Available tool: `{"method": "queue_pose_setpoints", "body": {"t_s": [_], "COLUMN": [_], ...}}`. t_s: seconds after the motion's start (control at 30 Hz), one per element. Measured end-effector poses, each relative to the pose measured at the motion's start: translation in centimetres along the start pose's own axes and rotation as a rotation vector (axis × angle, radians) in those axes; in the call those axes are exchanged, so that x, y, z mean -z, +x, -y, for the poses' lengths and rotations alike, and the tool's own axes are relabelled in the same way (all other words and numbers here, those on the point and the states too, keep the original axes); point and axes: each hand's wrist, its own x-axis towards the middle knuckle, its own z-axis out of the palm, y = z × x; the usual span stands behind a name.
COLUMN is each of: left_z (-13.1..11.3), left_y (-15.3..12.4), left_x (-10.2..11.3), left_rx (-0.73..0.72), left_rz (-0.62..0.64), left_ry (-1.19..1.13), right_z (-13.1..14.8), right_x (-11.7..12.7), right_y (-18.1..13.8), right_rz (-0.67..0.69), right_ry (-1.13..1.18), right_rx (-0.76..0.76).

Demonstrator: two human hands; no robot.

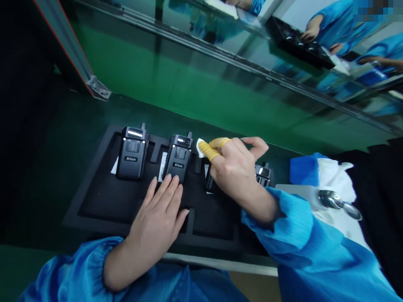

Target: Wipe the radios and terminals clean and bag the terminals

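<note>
A black foam tray (pixel 94 205) lies on the green bench and holds several black "Riton" handheld radios. My left hand (pixel 159 214) rests flat and open on the tray, fingertips touching the bottom of the second radio (pixel 178 158). The first radio (pixel 132 152) stands to its left. My right hand (pixel 237 167), with yellow finger cots on two fingers, pinches a small white wipe (pixel 200 147) above a third radio (pixel 210 182), which it mostly hides. A fourth radio (pixel 263 174) peeks out behind my right wrist.
A blue cloth (pixel 304 168), white cloths (pixel 335 176) and a shiny metal spoon-like tool (pixel 333 200) lie at the right. A metal rail (pixel 239 63) runs across the back. Beyond it, people in blue sleeves work at another black tray (pixel 299 42).
</note>
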Motion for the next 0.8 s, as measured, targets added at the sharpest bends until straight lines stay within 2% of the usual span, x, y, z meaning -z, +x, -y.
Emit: {"method": "queue_pose_setpoints", "body": {"t_s": [0.13, 0.27, 0.43, 0.53, 0.67, 0.8], "left_z": [-0.1, -0.1, -0.1, -0.2, 0.2, 2.0], "left_y": [-0.2, -0.2, -0.1, 0.0, -0.2, -1.1], "left_x": [0.1, 0.1, 0.2, 0.2, 0.8, 2.4], "left_rx": [0.004, 0.018, 0.011, 0.008, 0.021, 0.127], "left_rz": [-0.018, 0.0, 0.012, -0.005, -0.107, -0.158], "left_ry": [-0.026, -0.027, -0.032, -0.049, -0.12, -0.071], "right_z": [2.9, 4.6, 3.4, 2.3, 2.1, 3.3], "right_x": [1.0, 0.5, 0.6, 1.3, 2.0, 1.1], "right_y": [0.1, 0.0, -1.8, -1.9, 0.7, 4.4], "right_rz": [0.05, 0.042, 0.122, 0.124, 0.049, 0.066], "right_ry": [0.118, 0.165, 0.112, 0.098, 0.09, 0.168], "right_rx": [0.093, 0.172, 0.093, 0.039, 0.057, 0.069]}}
